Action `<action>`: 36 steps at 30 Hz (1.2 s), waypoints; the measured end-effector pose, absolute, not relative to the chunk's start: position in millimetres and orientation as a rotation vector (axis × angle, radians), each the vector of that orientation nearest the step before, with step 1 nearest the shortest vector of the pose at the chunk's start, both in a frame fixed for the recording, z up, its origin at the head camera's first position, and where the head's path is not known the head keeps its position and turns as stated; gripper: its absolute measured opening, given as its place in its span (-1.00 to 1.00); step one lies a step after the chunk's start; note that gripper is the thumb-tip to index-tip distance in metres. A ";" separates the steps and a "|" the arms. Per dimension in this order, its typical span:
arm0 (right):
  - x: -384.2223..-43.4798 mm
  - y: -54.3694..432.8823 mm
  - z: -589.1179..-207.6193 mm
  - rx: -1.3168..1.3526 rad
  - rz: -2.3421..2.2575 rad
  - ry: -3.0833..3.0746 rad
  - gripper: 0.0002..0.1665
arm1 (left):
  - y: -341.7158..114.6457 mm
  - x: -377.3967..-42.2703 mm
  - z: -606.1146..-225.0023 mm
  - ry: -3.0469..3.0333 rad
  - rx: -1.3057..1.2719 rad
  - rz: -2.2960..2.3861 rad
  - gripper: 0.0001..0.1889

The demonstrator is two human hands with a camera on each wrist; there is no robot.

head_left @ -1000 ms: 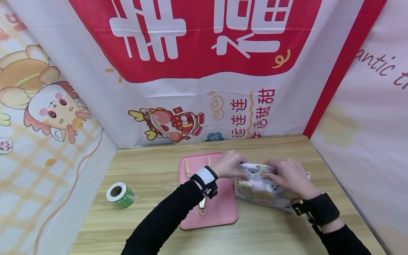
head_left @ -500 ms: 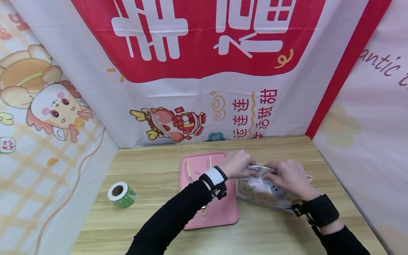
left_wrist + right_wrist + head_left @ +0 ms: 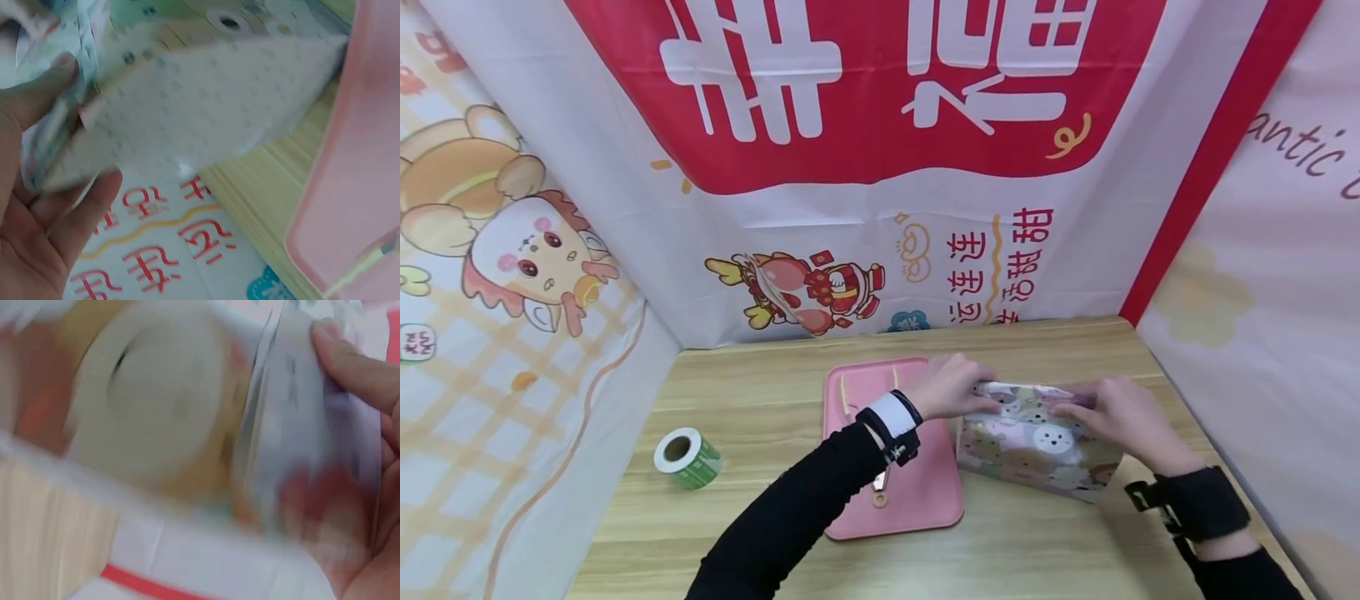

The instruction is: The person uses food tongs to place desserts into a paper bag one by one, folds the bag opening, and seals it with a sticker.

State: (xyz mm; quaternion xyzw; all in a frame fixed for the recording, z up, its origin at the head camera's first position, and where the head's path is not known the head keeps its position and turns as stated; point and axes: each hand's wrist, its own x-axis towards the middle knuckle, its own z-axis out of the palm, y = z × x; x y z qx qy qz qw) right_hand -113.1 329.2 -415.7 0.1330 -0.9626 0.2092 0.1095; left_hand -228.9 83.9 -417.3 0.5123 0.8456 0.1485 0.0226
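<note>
A paper bag (image 3: 1037,450) printed with cartoon animals stands on the table, its top edge folded over. My left hand (image 3: 953,387) pinches the folded top at its left end, thumb on the near side. At the right end of the same fold, my right hand (image 3: 1123,417) holds it between thumb and fingers. In the left wrist view the bag's dotted side panel (image 3: 187,106) slants inward to the fold, with the left thumb and fingers on either side of it. The right wrist view is blurred; the folded flap (image 3: 300,412) lies between the right thumb and fingers.
Left of the bag lies a pink tray (image 3: 925,500) with thin yellow pieces and a small metal item (image 3: 880,481) with a round tan end, partly hidden by my left arm. A roll of green labels (image 3: 687,458) stands farther left. Printed cloth walls surround the table.
The fold at the bag's top has tipped and now shows its printed face again. My right hand has slid right along the edge; my left hand shifted right, then slightly back.
</note>
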 end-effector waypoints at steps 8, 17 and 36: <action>-106.7 337.0 -405.3 0.419 0.571 -2.894 -0.79 | 72.3 -233.2 -413.7 2.573 1.562 0.566 -0.71; -116.9 304.3 -415.8 0.516 0.445 -2.872 -0.41 | 85.5 -211.7 -405.7 2.595 1.601 0.390 -0.69; -102.4 365.4 -408.8 0.576 0.680 -2.902 -0.89 | 72.0 -237.4 -412.6 2.349 1.702 0.755 -0.77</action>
